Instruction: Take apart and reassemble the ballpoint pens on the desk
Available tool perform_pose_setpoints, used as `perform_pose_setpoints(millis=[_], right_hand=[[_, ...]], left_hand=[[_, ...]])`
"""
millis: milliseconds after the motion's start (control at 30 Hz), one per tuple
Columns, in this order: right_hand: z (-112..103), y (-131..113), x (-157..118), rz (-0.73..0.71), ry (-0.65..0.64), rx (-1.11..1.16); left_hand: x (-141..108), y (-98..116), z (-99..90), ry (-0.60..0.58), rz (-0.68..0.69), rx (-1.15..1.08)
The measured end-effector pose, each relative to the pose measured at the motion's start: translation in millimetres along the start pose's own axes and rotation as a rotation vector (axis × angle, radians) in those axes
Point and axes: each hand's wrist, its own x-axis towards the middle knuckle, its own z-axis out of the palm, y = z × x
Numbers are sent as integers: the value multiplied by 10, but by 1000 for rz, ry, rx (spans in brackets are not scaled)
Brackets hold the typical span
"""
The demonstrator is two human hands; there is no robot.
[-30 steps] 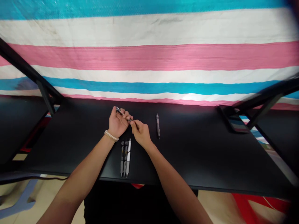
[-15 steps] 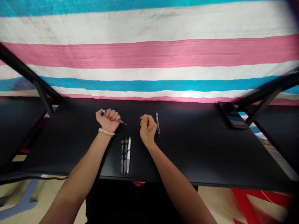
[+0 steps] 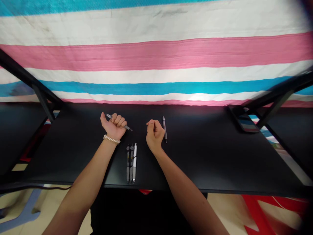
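Observation:
My left hand, palm up with a beaded bracelet on its wrist, has its fingers curled around a grey pen. The pen's tip points right, and its other end shows beside my raised thumb. My right hand is closed in a loose fist on the black table, with nothing seen in it. Just right of it lies another grey pen. Nearer the front edge, two dark pens and a white pen lie side by side, clips and tips toward me.
A dark phone lies at the table's back right, by a black metal brace. Another brace stands at the left. Striped cloth hangs behind the black table. A cable runs along the front left edge.
My left thumb has lifted slightly away from the end of the pen. My right hand and the pens on the table have stayed in place; the view has shifted a little.

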Motion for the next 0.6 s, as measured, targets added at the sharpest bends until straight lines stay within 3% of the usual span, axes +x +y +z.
perform_pose_setpoints(millis=[467,600], right_hand=[[-3,-12,-2,10,-28,1],[21,-10,-19,-17,-118,-9]], left_hand=[[1,11,8,54,6,45],[-2,-10,31,57,20,53]])
